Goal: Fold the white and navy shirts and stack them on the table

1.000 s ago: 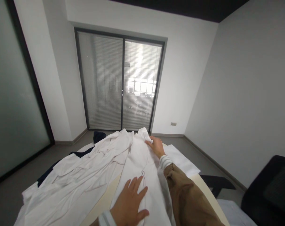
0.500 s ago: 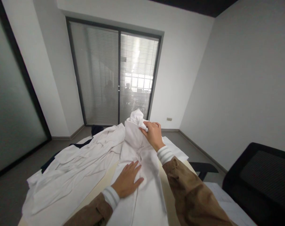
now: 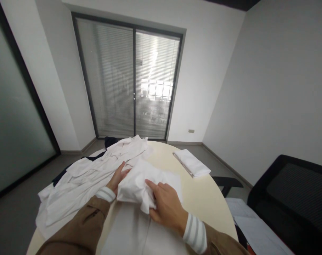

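White cotton-like cloth, soft and creased, makes up the garment [image 3: 147, 198] lying on the round cream table [image 3: 203, 194] straight ahead at 12 o'clock. Its far end is folded back toward the person into a rumpled, doubled flap, while the near part lies flat and smooth. The long axis runs from the person out toward 12 o'clock, the folded edge facing away.

At 1 o'clock the right hand [image 3: 164, 205] pinches the flap's bunched hem, fingers closed on the cloth. At 11 o'clock the left hand [image 3: 118, 177] lies partly under the flap's left edge; whether it grips cannot be told.

A wrinkled heap of white clothes [image 3: 89, 177] sprawls at 10 o'clock, touching the garment. A neat folded white stack [image 3: 192, 165], rectangular, sits apart at 2 o'clock.
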`<state>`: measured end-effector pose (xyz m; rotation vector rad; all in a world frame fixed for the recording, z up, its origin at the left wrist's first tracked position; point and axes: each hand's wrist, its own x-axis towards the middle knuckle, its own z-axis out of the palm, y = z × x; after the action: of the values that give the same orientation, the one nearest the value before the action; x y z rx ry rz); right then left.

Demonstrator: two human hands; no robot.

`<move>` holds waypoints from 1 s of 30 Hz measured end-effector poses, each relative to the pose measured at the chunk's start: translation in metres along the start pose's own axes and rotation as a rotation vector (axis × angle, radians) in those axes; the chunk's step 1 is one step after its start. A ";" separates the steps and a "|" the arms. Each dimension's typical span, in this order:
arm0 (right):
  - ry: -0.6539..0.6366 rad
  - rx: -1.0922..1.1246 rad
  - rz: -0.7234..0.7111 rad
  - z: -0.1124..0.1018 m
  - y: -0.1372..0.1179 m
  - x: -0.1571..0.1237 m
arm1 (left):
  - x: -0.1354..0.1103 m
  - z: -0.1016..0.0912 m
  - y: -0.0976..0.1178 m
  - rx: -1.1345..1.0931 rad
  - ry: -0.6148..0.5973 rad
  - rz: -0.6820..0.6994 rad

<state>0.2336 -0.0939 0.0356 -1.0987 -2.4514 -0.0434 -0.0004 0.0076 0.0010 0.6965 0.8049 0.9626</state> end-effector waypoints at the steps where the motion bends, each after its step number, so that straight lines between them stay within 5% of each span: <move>1: -0.080 0.054 0.017 0.007 -0.001 -0.007 | -0.002 0.002 -0.001 -0.007 -0.021 -0.036; 5: -0.278 0.149 0.006 0.029 0.004 -0.024 | -0.004 0.012 -0.008 0.024 -0.076 -0.080; 10: -0.308 0.078 -0.119 0.037 0.022 -0.018 | 0.005 0.019 -0.017 -0.030 -0.037 0.102; 15: -0.177 -0.027 -0.217 0.037 0.044 -0.010 | 0.013 0.021 -0.019 -0.132 -0.009 0.132; 21: 0.179 -0.156 -0.523 0.032 0.044 -0.017 | 0.014 0.018 -0.019 -0.165 0.014 0.155; 25: 0.049 -0.019 -0.674 0.031 0.033 -0.022 | 0.018 0.013 -0.024 -0.099 0.030 0.167; 28: 0.013 0.190 -0.621 0.023 0.033 -0.023 | 0.022 0.008 -0.029 -0.022 0.134 0.218; 30: 0.103 0.294 -0.450 0.010 0.042 -0.019 | 0.024 0.005 -0.031 0.021 0.136 0.231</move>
<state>0.2707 -0.0764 0.0119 -0.4016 -2.4619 0.1145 0.0249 0.0156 -0.0283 0.7597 0.8674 1.2218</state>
